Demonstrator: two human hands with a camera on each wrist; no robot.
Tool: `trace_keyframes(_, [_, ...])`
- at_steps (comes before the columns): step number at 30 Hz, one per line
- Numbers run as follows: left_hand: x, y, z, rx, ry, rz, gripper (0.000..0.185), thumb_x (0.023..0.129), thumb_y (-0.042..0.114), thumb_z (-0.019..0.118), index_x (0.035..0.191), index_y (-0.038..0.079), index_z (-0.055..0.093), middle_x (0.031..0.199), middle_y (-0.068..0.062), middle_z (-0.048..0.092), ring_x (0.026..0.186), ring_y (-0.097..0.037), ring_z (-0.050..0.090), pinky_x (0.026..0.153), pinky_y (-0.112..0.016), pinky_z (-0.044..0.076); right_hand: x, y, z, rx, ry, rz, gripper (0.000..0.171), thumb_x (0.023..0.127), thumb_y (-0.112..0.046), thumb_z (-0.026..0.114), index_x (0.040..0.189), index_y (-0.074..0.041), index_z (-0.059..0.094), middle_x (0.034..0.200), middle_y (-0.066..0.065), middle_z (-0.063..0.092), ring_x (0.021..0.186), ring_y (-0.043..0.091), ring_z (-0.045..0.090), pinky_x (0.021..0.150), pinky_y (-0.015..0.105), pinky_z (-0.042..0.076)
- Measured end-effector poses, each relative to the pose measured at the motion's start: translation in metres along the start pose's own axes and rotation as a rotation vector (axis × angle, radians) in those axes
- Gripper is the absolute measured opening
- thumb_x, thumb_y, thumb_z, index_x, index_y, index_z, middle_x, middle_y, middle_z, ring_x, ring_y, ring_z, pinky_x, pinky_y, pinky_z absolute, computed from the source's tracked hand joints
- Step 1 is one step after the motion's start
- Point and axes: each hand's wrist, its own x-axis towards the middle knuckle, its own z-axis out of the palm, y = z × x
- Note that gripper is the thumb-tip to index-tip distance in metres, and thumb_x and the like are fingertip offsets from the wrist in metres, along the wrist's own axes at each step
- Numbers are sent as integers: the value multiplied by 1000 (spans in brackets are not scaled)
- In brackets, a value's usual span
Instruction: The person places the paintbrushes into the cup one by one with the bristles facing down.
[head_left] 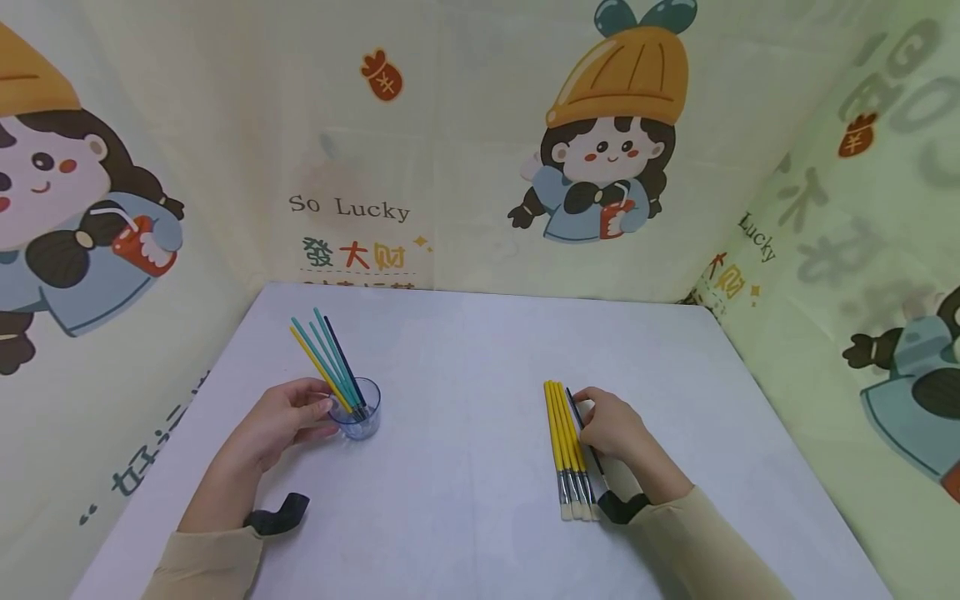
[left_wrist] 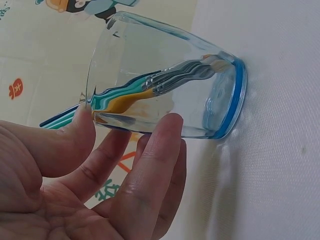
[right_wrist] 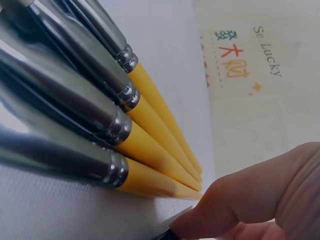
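Observation:
On the left of the table stands a clear glass (head_left: 365,427) with a blue base. Inside it lean several paintbrushes (head_left: 330,358) with teal, yellow and dark handles, bristles down. My left hand (head_left: 288,421) rests against the glass's left side, thumb at the rim and fingers along the wall. On the right, my right hand (head_left: 615,425) pinches a dark-handled paintbrush (head_left: 577,410) by its handle. That brush lies alongside a row of yellow-handled paintbrushes (head_left: 561,429), whose silver ferrules and pale bristles point toward me. In the right wrist view only a bit of the dark handle (right_wrist: 167,235) shows.
A white cloth (head_left: 457,467) covers the table. Printed curtains (head_left: 465,167) hang along the back and both sides, close to the table's edges. A black strap end (head_left: 279,515) sticks out at the left wrist, and another (head_left: 622,507) at the right, near the yellow brushes' bristles.

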Motion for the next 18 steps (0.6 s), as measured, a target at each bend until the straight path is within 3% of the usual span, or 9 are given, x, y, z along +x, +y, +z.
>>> trace_keyframes(7, [0, 0, -1, -4, 0, 0, 45, 109, 14, 65, 148, -4, 55, 123, -18, 69, 103, -15, 76, 88, -33, 68, 1, 3, -3, 75, -25, 22, 71, 81, -1, 74, 149, -8, 56, 104, 15, 68, 79, 25, 64, 60, 30, 60])
trace_keyframes(18, [0, 1, -1, -4, -3, 0, 44, 109, 14, 65, 147, -4, 55, 123, -18, 70, 103, -15, 76, 88, -32, 68, 4, 4, -5, 206, -19, -9, 73, 85, 4, 74, 154, -11, 52, 99, 13, 61, 78, 24, 59, 60, 28, 57])
